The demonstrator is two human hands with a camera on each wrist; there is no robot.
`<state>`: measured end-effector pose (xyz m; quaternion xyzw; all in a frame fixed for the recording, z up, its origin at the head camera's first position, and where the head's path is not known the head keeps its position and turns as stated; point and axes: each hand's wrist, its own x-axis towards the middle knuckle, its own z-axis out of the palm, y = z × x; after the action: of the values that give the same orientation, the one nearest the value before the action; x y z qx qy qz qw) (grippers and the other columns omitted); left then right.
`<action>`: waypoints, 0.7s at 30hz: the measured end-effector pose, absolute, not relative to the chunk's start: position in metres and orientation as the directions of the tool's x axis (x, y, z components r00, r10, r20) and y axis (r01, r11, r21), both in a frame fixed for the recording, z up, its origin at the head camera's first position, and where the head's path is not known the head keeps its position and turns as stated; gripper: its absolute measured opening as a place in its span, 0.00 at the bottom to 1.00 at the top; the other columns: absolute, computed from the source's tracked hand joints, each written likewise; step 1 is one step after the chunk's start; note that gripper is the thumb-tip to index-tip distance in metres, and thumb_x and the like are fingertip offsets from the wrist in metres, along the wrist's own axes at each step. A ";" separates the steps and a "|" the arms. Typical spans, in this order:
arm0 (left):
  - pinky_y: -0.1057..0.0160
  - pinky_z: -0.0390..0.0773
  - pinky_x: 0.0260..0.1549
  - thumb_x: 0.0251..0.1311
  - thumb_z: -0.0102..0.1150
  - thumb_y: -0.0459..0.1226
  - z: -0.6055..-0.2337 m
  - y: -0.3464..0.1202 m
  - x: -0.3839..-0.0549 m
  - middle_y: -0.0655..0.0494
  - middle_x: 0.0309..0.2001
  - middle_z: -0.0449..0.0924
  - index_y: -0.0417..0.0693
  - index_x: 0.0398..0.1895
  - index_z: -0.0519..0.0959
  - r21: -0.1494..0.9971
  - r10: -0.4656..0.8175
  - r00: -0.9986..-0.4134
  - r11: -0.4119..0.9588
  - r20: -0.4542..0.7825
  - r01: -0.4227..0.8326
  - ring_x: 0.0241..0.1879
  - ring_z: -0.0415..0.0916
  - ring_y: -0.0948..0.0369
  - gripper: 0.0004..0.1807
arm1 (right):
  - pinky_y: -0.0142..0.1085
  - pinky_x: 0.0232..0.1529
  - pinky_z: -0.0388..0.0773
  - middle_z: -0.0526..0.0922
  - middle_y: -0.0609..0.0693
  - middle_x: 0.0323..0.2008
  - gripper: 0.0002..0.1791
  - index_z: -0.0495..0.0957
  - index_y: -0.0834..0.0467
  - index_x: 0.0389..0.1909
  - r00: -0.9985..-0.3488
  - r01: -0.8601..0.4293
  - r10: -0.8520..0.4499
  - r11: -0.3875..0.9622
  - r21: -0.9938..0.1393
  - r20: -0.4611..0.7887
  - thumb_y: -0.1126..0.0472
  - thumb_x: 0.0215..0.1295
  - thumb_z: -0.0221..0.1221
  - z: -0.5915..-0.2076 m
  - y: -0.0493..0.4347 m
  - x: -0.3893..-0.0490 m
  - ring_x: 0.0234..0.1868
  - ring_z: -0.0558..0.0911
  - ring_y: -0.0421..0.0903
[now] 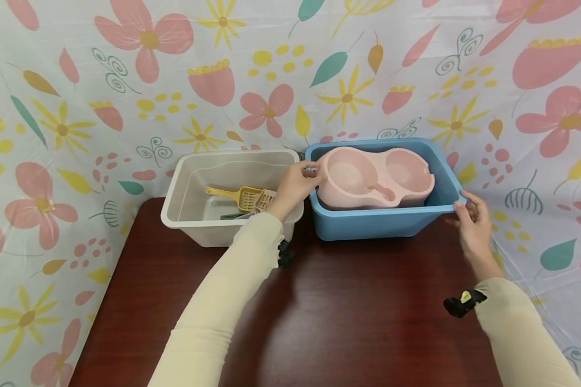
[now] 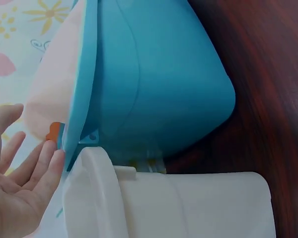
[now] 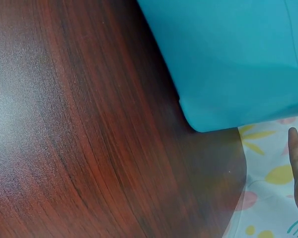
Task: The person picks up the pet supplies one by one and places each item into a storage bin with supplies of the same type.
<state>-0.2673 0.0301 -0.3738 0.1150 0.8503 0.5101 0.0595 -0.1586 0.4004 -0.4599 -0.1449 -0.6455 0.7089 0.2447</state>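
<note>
A pink double pet bowl [image 1: 351, 172] sits inside the blue bin [image 1: 368, 223], tilted towards the front. My left hand [image 1: 296, 185] is at the bin's left end, thumb and fingertips beside the bowl. The left wrist view shows its fingers [image 2: 42, 161] loosely bent and spread, fingertips near the blue rim and a small orange piece [image 2: 53, 131]. At the bin's front right corner my right hand [image 1: 475, 228] holds the rim, thumb on top and fingers outside and below. Only part of those fingers [image 3: 296, 153] shows in the right wrist view.
Left of the blue bin stands a beige bin [image 1: 196, 234]. In it lie a yellow slotted scoop [image 1: 248, 198], a pale pink slotted piece [image 1: 265, 200] and a dark-handled tool [image 1: 237, 216]. Both bins stand on a dark red wooden table [image 1: 358, 301] before a flowered cloth [image 1: 271, 64].
</note>
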 end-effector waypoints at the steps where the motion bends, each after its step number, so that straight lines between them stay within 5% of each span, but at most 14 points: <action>1: 0.62 0.79 0.42 0.66 0.63 0.42 -0.373 0.029 -0.266 0.52 0.48 0.82 0.48 0.60 0.79 0.880 0.256 -0.967 0.455 0.018 0.137 0.47 0.78 0.58 0.21 | 0.23 0.33 0.78 0.78 0.46 0.44 0.19 0.77 0.55 0.60 -0.839 -0.163 0.533 -0.050 -0.985 0.112 0.68 0.70 0.57 -0.461 0.401 -0.159 0.39 0.77 0.38; 13: 0.62 0.78 0.45 0.66 0.63 0.40 -0.374 0.017 -0.259 0.51 0.45 0.83 0.45 0.55 0.82 0.884 0.265 -0.958 0.414 0.111 0.217 0.46 0.78 0.56 0.16 | 0.23 0.33 0.79 0.76 0.47 0.40 0.19 0.76 0.57 0.61 -0.847 -0.195 0.512 -0.047 -0.980 0.144 0.69 0.70 0.56 -0.460 0.402 -0.162 0.37 0.75 0.38; 21: 0.63 0.76 0.50 0.69 0.58 0.45 -0.381 -0.009 -0.240 0.58 0.48 0.83 0.51 0.54 0.83 0.858 0.268 -0.952 0.445 0.146 0.256 0.48 0.78 0.61 0.15 | 0.19 0.37 0.76 0.75 0.47 0.55 0.26 0.67 0.55 0.71 -0.876 -0.126 0.458 0.080 -0.989 0.149 0.61 0.74 0.55 -0.467 0.406 -0.155 0.48 0.76 0.35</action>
<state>-0.2396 -0.0089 -0.3806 0.1541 0.8500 0.5037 0.0055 -0.1545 0.4055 -0.4670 -0.1183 -0.7014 0.6680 0.2186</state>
